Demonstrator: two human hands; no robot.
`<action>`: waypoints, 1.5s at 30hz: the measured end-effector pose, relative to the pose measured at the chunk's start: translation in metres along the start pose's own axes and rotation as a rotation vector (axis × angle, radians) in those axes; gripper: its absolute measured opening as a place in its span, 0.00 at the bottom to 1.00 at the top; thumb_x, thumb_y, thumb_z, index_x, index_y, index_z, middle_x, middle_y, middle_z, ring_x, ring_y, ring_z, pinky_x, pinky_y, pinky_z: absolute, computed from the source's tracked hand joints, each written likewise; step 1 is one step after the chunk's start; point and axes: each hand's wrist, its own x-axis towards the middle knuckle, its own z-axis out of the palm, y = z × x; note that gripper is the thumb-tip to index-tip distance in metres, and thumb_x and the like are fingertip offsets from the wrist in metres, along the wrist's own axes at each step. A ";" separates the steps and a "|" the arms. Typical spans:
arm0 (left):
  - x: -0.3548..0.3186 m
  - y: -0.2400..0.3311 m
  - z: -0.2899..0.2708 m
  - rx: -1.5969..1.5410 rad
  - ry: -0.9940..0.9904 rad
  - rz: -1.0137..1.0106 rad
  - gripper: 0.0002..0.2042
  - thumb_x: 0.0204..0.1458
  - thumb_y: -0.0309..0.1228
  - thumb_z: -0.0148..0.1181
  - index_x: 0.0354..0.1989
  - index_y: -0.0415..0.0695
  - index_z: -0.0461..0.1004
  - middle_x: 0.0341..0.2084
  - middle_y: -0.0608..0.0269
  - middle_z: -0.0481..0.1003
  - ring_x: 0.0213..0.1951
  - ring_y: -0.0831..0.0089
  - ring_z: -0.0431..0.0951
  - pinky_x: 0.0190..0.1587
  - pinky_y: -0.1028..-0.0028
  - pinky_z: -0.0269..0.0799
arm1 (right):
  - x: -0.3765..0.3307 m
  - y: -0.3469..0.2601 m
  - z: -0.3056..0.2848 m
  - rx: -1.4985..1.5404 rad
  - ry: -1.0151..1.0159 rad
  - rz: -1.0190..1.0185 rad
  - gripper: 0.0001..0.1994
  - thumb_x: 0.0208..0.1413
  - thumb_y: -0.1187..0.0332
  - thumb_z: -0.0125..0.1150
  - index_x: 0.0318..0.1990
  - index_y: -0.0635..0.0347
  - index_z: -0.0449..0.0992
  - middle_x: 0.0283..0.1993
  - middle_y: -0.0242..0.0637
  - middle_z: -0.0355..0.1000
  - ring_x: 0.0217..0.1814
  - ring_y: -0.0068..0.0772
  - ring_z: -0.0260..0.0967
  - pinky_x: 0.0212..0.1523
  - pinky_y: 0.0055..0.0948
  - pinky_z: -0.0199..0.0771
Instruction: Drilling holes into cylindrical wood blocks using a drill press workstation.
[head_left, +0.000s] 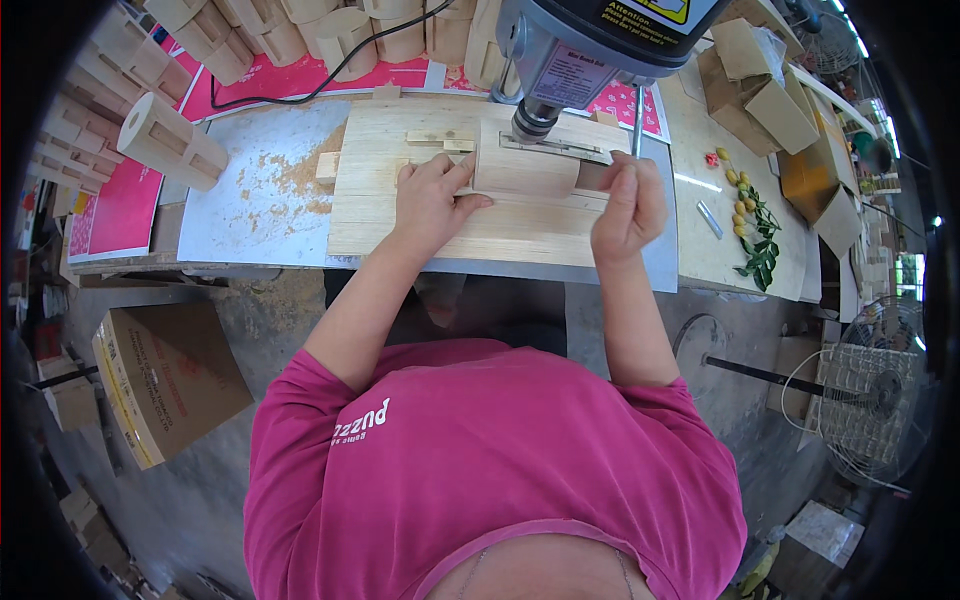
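Observation:
A pale wooden cylinder lies on its side on a flat wooden board beneath the drill press. Along its top runs a narrow slot with a metal strip. The drill chuck hangs directly over the strip's left part; the bit's tip cannot be made out. My left hand rests on the board, fingers and thumb apart, against the cylinder's left end. At the opposite end, my right hand is closed, thumb and fingertips pinched beside the strip's end. What they pinch is hidden.
Small wooden blocks sit behind my left hand. Slotted wooden cylinders stand at the left and back. Sawdust covers part of the white sheet. On the right are a metal tube, yellow fruit with leaves and cardboard boxes.

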 end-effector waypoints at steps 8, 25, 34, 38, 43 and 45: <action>-0.001 -0.001 0.001 0.002 0.006 -0.010 0.28 0.34 0.45 0.66 0.47 0.49 0.73 0.22 0.66 0.67 0.28 0.70 0.67 0.33 0.68 0.55 | 0.000 0.009 0.003 -0.006 0.015 -0.134 0.09 0.57 0.75 0.43 0.31 0.68 0.71 0.21 0.35 0.66 0.21 0.24 0.60 0.24 0.22 0.59; -0.004 0.000 0.004 -0.111 0.029 -0.113 0.25 0.30 0.43 0.69 0.41 0.50 0.74 0.25 0.67 0.71 0.32 0.67 0.71 0.36 0.66 0.60 | 0.167 0.027 -0.002 -0.160 0.074 0.070 0.19 0.61 0.57 0.45 0.47 0.65 0.70 0.38 0.40 0.71 0.41 0.31 0.67 0.43 0.28 0.65; 0.000 -0.003 0.002 -0.392 0.084 -0.052 0.21 0.29 0.38 0.71 0.35 0.45 0.76 0.25 0.65 0.68 0.30 0.68 0.70 0.32 0.70 0.62 | 0.020 0.052 -0.041 -0.236 -0.667 0.243 0.14 0.55 0.63 0.53 0.40 0.68 0.73 0.30 0.43 0.69 0.35 0.35 0.67 0.44 0.28 0.64; -0.019 -0.004 -0.037 -0.654 -0.042 0.021 0.17 0.28 0.32 0.70 0.29 0.39 0.74 0.23 0.61 0.66 0.28 0.65 0.68 0.29 0.72 0.64 | 0.008 0.016 -0.059 -0.106 -0.755 0.375 0.10 0.43 0.76 0.62 0.35 0.68 0.73 0.26 0.36 0.67 0.28 0.27 0.63 0.30 0.22 0.62; -0.047 -0.004 -0.137 -0.694 -0.135 -0.100 0.17 0.29 0.34 0.70 0.21 0.37 0.69 0.19 0.66 0.63 0.22 0.76 0.62 0.25 0.76 0.59 | -0.007 -0.009 -0.075 0.168 -0.798 0.532 0.10 0.45 0.71 0.62 0.34 0.68 0.74 0.25 0.30 0.68 0.28 0.20 0.62 0.29 0.20 0.60; -0.062 -0.019 -0.158 -0.787 -0.049 -0.303 0.14 0.29 0.32 0.70 0.20 0.40 0.70 0.17 0.73 0.60 0.21 0.83 0.59 0.23 0.80 0.55 | -0.017 -0.013 -0.072 0.321 -0.909 0.807 0.10 0.46 0.69 0.61 0.33 0.68 0.74 0.25 0.29 0.68 0.28 0.18 0.61 0.28 0.20 0.60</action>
